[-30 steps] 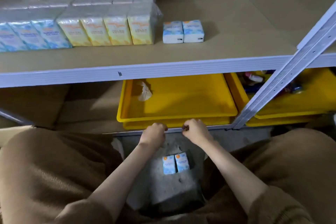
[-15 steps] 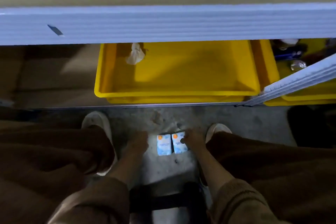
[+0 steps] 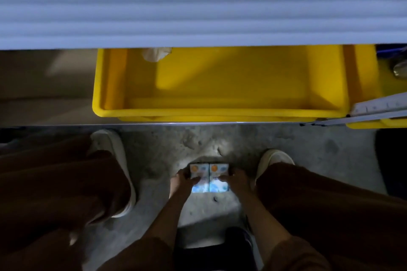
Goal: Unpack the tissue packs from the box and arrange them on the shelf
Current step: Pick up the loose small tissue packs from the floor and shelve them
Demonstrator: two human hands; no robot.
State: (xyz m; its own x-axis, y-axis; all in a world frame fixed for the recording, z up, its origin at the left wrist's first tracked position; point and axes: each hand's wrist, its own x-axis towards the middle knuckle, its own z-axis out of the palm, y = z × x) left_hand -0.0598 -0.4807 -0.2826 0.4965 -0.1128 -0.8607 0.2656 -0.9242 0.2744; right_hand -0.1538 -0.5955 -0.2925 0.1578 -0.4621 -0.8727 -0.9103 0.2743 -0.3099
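Note:
Two small tissue packs [image 3: 209,178], white and blue with an orange dot each, lie side by side on the grey concrete floor between my feet. My left hand [image 3: 184,182] clasps the left pack, fingers curled over its left edge and top. My right hand [image 3: 234,180] clasps the right pack in the same way from the right. The white front rail of the shelf [image 3: 198,6] fills the top of the view and hides the shelf surface above. No box shows in view.
A yellow tray [image 3: 198,113] holding a crumpled tissue [image 3: 156,54] sits on the lower shelf level, with a second yellow tray [image 3: 361,72] at the right. My light shoes [image 3: 110,145] and brown trouser legs flank the packs. A slanted white shelf post [image 3: 378,108] crosses at right.
My view has dropped from the shelf top to the floor. Both hands came down from near the tray rim and closed around the two packs.

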